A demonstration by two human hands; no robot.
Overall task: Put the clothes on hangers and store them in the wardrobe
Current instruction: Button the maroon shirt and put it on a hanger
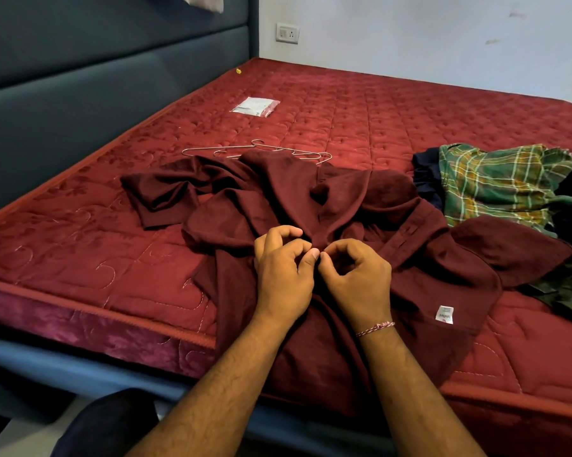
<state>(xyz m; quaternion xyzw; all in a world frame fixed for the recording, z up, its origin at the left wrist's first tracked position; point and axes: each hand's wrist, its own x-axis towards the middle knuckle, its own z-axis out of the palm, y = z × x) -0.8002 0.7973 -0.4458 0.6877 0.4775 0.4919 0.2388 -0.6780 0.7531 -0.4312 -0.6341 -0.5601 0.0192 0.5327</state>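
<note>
Mattress, red quilted, filling most of a small room between a blue padded headboard and a white wall. Maroon shirt, spread crumpled at the near edge: judged light, soft and limp (likely to slide off wire), best taken at collar or shoulders. Heap of clothes, plaid uppermost, just right of it. Wire hangers, thin and stiff, partly under the shirt's far edge. Left hand and right hand, fingers curled, both pinching the shirt's front. Plastic packet, farther back.

Hangers behind shirt on mattress
</note>
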